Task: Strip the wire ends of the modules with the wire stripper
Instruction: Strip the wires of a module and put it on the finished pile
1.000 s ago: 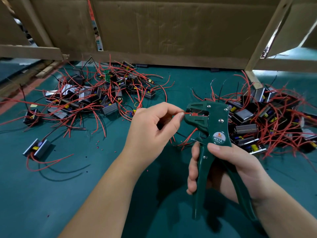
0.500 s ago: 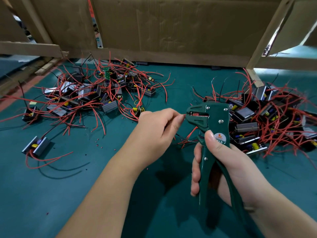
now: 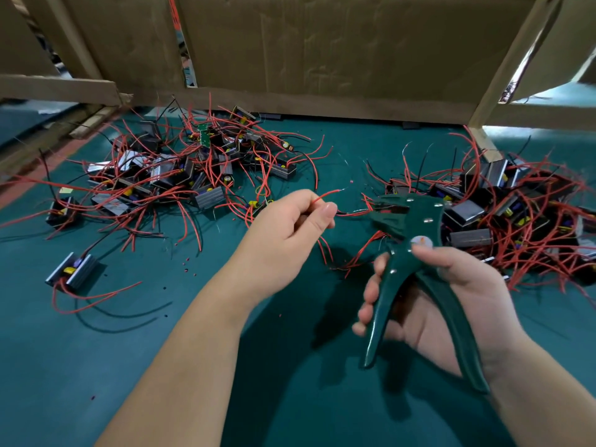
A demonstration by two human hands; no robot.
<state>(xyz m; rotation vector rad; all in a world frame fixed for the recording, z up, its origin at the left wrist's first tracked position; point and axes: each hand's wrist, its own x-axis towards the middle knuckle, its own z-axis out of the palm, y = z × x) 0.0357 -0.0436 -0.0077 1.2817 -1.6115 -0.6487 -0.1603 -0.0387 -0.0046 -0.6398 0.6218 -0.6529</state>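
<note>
Pinching one red wire just behind its bared tip, the left hand holds it near the mouth of the single green wire stripper. The right hand grips its two spread handles. That lead looks light and floppy, so it is best held close to its end. Modules crowd the counter in a left heap and a right heap, too tangled to count, plus one lone module.

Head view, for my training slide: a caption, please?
Left hand pinches a red wire near the green wire stripper held in the right hand.
</note>
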